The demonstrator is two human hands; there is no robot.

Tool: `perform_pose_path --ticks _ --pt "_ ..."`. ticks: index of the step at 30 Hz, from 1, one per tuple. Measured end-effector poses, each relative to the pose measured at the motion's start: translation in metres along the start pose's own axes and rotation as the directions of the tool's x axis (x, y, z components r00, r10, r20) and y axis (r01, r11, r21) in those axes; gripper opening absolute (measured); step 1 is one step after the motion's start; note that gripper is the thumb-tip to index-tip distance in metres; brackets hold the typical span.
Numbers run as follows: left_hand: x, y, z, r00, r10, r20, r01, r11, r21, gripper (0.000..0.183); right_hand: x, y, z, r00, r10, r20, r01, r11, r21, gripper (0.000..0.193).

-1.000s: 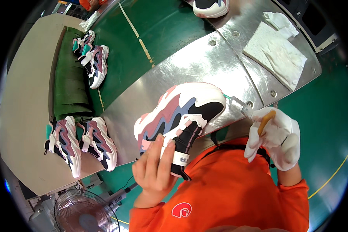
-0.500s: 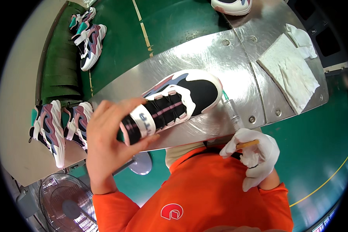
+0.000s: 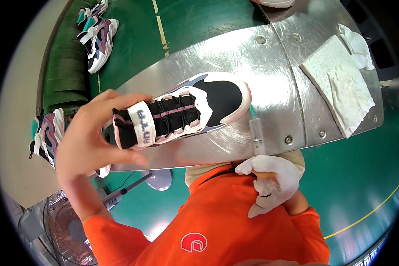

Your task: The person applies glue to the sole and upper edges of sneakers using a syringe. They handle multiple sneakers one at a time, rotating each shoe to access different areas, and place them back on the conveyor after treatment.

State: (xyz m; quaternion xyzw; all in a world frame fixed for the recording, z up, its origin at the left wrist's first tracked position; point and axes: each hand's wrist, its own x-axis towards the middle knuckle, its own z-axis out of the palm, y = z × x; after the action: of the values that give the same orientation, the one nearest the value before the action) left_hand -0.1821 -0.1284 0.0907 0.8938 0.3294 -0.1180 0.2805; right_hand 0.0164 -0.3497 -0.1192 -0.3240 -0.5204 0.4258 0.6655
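A black, white, pink and blue-grey sneaker (image 3: pixel 177 111) lies on the metal bench top, toe to the right and laces facing up. Around its heel and collar my bare left hand (image 3: pixel 97 128) is spread, fingers on the far side and thumb on the near side. It looks open, slightly blurred, with the thumb off the upper. My right hand (image 3: pixel 275 181), in a white glove, is closed on a clear syringe (image 3: pixel 256 133). The syringe's green tip points up beside the sneaker's toe. A yellow-brown piece (image 3: pixel 264 175) shows among the gloved fingers; I cannot tell what it is.
A pale pad (image 3: pixel 328 66) with crumpled white cloth (image 3: pixel 352 91) lies at the bench's right. Matching sneakers stand at left, one (image 3: pixel 102 44) on the green belt and another (image 3: pixel 48 135) near my left hand. A floor fan (image 3: pixel 68 226) is at lower left.
My left hand has moved left toward the heel and its fingers have widened. The sneaker has shifted slightly left and turned. My right hand moved left with the syringe, which now stands more upright.
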Motion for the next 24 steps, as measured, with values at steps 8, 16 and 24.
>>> perform_pose_path --ticks 8,16,24 --pt "0.101 0.004 -0.016 0.931 0.23 0.285 -0.205 0.972 -0.116 0.073 0.0 0.003 -0.007 0.994 0.041 0.098 -0.05 0.994 0.094 0.074" --pt "0.157 0.022 0.039 0.766 0.243 0.595 -0.185 0.97 -0.158 0.053 -0.007 -0.031 -0.005 0.982 0.149 -0.115 -0.139 0.986 0.091 0.076" --pt "0.017 0.023 -0.02 0.889 0.405 -0.212 -0.456 0.818 -0.351 0.04 0.017 -0.107 -0.053 0.777 0.379 -0.502 -0.521 0.836 -0.175 0.059"
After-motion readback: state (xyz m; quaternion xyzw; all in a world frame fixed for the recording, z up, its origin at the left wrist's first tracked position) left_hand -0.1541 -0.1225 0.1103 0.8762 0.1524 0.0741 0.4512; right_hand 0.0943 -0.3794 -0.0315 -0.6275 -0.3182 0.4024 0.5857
